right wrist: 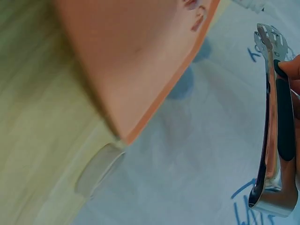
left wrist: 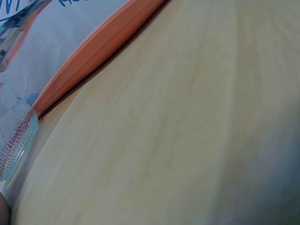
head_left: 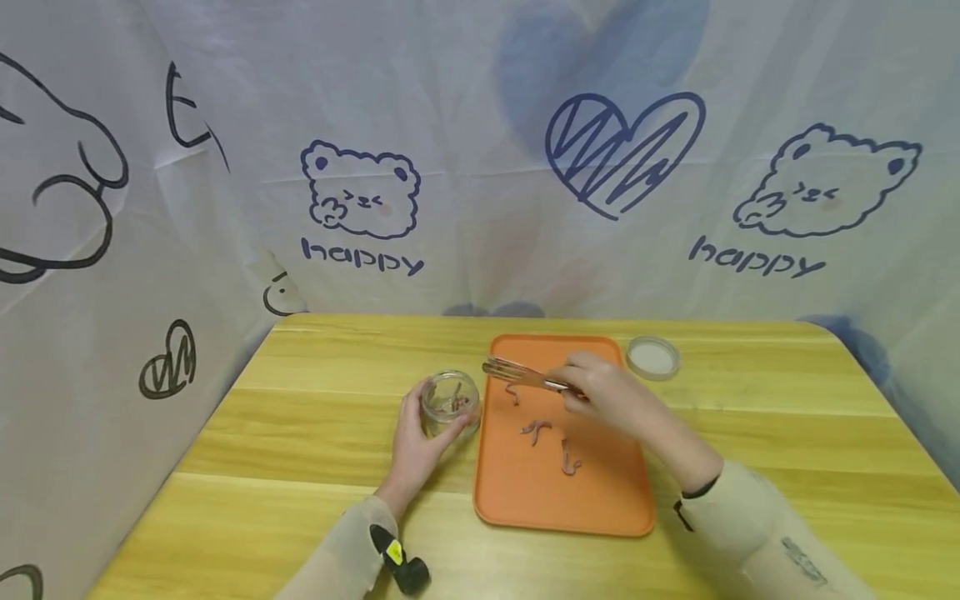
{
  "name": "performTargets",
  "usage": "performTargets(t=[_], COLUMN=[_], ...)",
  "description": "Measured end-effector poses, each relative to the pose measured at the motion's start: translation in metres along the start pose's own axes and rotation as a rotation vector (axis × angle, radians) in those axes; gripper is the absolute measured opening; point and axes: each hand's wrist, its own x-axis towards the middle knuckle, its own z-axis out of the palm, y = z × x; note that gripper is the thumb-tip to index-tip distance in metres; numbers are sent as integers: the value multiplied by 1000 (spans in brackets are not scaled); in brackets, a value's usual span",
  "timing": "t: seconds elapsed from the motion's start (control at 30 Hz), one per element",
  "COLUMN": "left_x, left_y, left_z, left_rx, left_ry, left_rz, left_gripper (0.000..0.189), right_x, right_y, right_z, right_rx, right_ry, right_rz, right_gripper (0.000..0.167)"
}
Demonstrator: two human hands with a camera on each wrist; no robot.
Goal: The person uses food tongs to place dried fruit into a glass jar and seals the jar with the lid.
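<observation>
- Left hand [head_left: 418, 446]: thumb on one side of the jar [head_left: 438, 425], fingers on the other, curved round the glass; the grip is only as wide as the jar
- Jar: clear, lidless, on the table [head_left: 300, 450] just beside the tray's left edge, mouth up, some worms [head_left: 457, 403] inside
- Right hand [head_left: 600, 387]: fingers curled round the tongs [head_left: 525, 375], a firm closed hold, above the tray's upper half
- Tongs: shiny metal with dark grips and slotted ends, pointing left toward the jar; their two arms lie close together; whether the ends pinch anything, cannot tell
- Tray [head_left: 562, 504]: orange, rimmed, flat on the table, more pinkish worms spread along it: one [head_left: 513, 393] near the tongs, a forked clump [head_left: 536, 428] near the middle, another [head_left: 568, 462] lower down
- Lid [head_left: 652, 358]: round and pale, on the table just beside the tray's upper right corner
- Both arms in pale sleeves, a black device [head_left: 401, 558] with a yellow label at the left wrist
- Behind the table, a pale cloth [head_left: 472, 100] printed with bears, hearts and "happy"
</observation>
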Motion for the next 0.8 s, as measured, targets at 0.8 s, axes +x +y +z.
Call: performTargets(t=[0.8], left_x=[-1], left_y=[-1], left_z=[0], left_rx=[-11], left_ry=[5], left_rz=[-1], left_gripper=[83], right_x=[-31], right_y=[15], right_z=[15], right_rx=[-9], right_ry=[-231], right_rz=[168], right_gripper=[14])
